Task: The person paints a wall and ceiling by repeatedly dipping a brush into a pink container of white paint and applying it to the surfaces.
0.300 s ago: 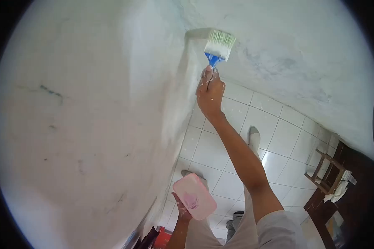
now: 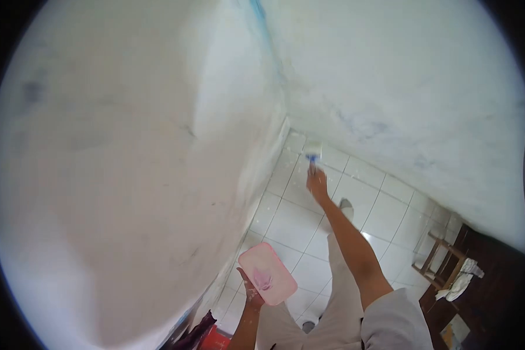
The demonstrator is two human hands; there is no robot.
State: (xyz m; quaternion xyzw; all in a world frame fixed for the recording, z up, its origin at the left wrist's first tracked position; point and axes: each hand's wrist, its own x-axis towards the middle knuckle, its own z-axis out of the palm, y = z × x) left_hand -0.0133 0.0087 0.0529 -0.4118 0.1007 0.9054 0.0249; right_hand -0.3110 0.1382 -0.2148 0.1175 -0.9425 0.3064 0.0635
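My right hand [image 2: 317, 182] is closed on the blue handle of a wide brush [image 2: 313, 153]. The brush is blurred, with its pale bristles pointing away from me, over the tiled floor near the wall corner. Low in the view, my left hand [image 2: 252, 291] holds a pink rectangular plastic container [image 2: 268, 274] from its left side and underneath. Whitish pink material lies inside the container. Pale specks dot my left hand and wrist.
Patchy whitish walls rise at the left [image 2: 140, 163] and right [image 2: 402, 87], meeting at a corner with a blue streak. White floor tiles [image 2: 294, 224] lie below. A wooden stool [image 2: 437, 262] with a white cloth [image 2: 462, 283] stands lower right. Something red [image 2: 214, 338] is at the bottom.
My right hand and the brush have moved down and away from the wall corner surface. The view has shifted, showing more of the corner's blue streak. The container has moved slightly left.
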